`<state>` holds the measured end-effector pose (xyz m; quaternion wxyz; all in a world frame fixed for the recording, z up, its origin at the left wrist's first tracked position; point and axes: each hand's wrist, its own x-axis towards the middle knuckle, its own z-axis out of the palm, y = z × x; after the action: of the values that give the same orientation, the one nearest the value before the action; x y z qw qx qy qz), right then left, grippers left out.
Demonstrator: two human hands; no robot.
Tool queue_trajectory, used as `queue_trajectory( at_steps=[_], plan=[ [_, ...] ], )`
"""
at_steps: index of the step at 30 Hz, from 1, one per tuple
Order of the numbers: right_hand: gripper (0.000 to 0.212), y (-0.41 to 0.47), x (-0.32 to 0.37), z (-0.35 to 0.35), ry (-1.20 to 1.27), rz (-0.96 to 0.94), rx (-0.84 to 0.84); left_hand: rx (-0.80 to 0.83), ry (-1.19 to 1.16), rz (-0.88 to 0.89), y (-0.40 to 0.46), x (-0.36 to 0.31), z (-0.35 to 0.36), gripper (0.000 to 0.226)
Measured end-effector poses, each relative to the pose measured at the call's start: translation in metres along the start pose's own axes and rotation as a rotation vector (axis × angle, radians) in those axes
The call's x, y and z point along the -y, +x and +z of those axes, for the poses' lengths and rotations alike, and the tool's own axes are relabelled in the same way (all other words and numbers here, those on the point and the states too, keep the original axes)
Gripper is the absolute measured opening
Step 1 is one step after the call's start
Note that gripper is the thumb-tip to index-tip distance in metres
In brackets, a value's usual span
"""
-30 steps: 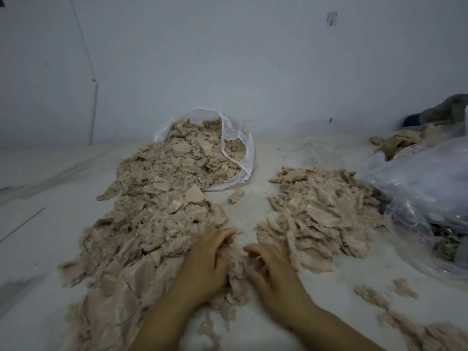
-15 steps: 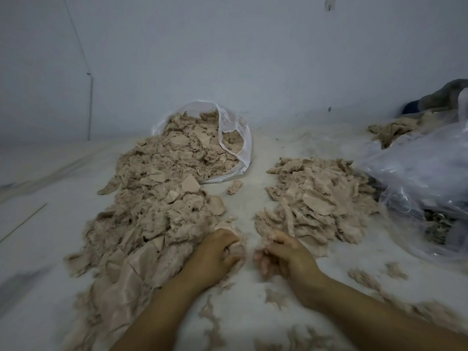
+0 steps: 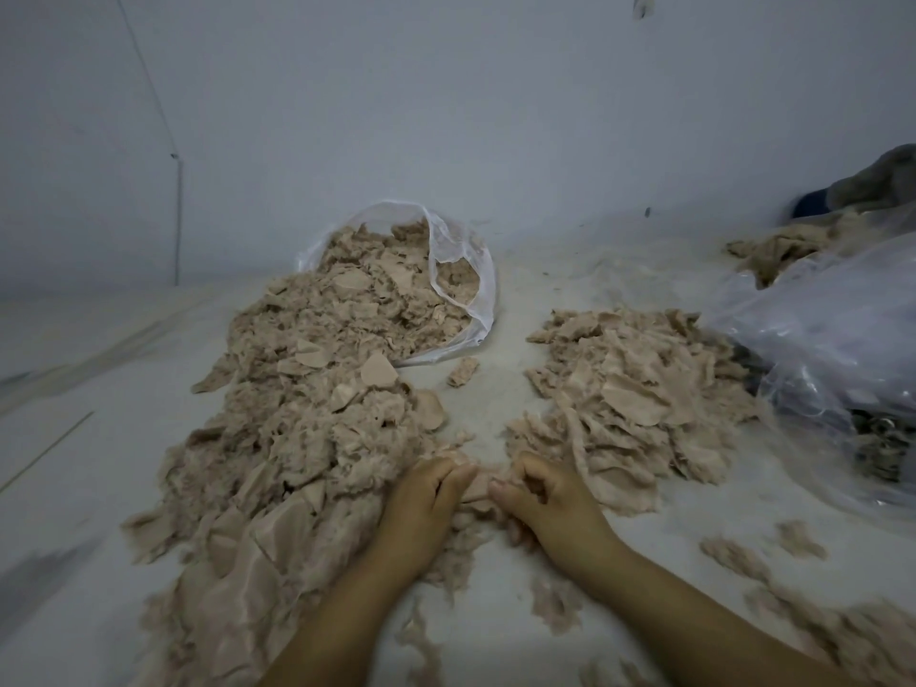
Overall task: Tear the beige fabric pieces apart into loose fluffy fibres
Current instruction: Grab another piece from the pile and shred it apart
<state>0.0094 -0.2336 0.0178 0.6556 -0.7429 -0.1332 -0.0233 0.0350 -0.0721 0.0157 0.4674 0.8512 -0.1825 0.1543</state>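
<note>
A long heap of beige fabric pieces (image 3: 307, 428) spills from a clear plastic bag (image 3: 461, 270) across the left of the white surface. A second, smaller heap of beige pieces (image 3: 639, 394) lies to the right. Between the two heaps my left hand (image 3: 421, 508) and my right hand (image 3: 550, 498) sit close together, both with fingers curled around one small beige fabric piece (image 3: 478, 483) held between them just above the surface. Most of that piece is hidden by my fingers.
A large crumpled clear plastic bag (image 3: 832, 339) lies at the right edge with more beige material (image 3: 773, 250) behind it. Loose fluffy fibres (image 3: 763, 567) are scattered at the lower right and near my wrists. A pale wall rises close behind.
My hands lay relaxed on the fabric a second ago; they have since curled, drawn together and taken hold of one small piece between the heaps.
</note>
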Motion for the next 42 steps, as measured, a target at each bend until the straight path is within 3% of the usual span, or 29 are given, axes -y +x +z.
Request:
queue_trajectory(
  at_steps=[3, 5, 7, 10, 12, 15, 17, 20, 22, 27, 31, 37, 42],
  plan=[
    [0.02, -0.001, 0.0, -0.008, 0.169, 0.132, 0.137, -0.032, -0.064, -0.047, 0.0, 0.004, 0.003, 0.035],
    [0.015, -0.001, 0.004, -0.015, 0.149, 0.18, 0.248, -0.054, -0.081, -0.055, -0.001, 0.003, 0.005, 0.035],
    [0.028, -0.001, 0.007, -0.018, 0.13, 0.189, 0.305, -0.072, -0.073, -0.048, -0.001, 0.002, 0.005, 0.034],
    [0.045, -0.002, 0.006, -0.009, 0.018, 0.172, 0.163, -0.013, -0.061, 0.0, -0.003, 0.001, 0.004, 0.034],
    [0.038, -0.003, 0.003, -0.001, -0.03, 0.143, 0.043, -0.005, -0.123, -0.012, -0.003, 0.001, 0.005, 0.036],
    [0.03, -0.006, 0.003, -0.002, 0.012, 0.134, 0.082, -0.039, -0.216, -0.043, -0.003, 0.001, 0.004, 0.038],
    [0.034, -0.007, 0.005, -0.004, -0.023, 0.094, 0.082, 0.012, -0.167, -0.003, -0.005, 0.001, 0.004, 0.038],
    [0.016, -0.005, 0.004, 0.001, -0.116, 0.03, -0.002, 0.081, -0.076, 0.054, -0.007, 0.0, 0.007, 0.043],
    [0.017, -0.005, 0.005, 0.003, -0.135, -0.018, -0.029, 0.089, -0.062, 0.066, -0.006, -0.002, 0.007, 0.039],
    [0.019, -0.007, 0.007, -0.001, 0.073, -0.009, -0.142, 0.0, -0.139, 0.033, -0.005, -0.004, 0.007, 0.051],
    [0.018, -0.008, 0.01, -0.002, 0.286, 0.037, -0.217, -0.147, -0.29, -0.121, -0.003, -0.005, 0.0, 0.052],
    [0.009, -0.012, 0.012, 0.005, 0.309, 0.102, -0.066, 0.075, -0.287, -0.027, -0.009, -0.011, 0.002, 0.024],
    [0.013, -0.012, 0.012, 0.002, 0.222, 0.149, 0.004, 0.028, -0.401, -0.08, -0.008, -0.019, 0.0, 0.034]
  ],
)
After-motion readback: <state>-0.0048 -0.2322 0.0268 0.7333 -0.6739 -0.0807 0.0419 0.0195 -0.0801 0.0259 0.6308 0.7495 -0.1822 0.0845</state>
